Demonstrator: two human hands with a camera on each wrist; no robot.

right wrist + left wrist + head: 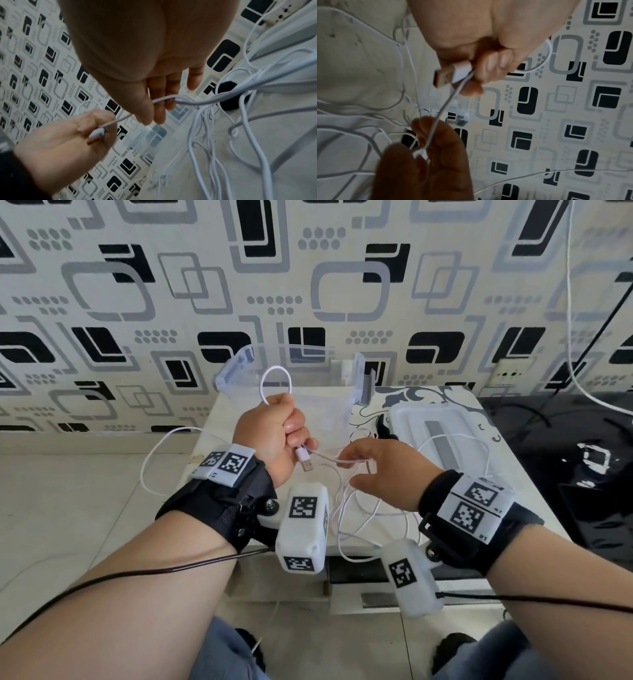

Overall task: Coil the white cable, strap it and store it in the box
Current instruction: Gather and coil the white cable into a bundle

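Fingers (291, 422) of the left hand (270, 436) are curled round the cable (359, 508) by its plug (304, 459), with one small loop kept above the fist. Just right of the plug, the cable is pinched by the right hand (380, 470). Most cable is still loose on the table (534, 474). Each new loop should be made the same size. The box (291, 385) is waiting behind the plug.

Black wrist straps (219, 501) bearing white tagged camera modules (303, 527) are worn; bare forearms and grey-blue trousers (222, 652) are seen.
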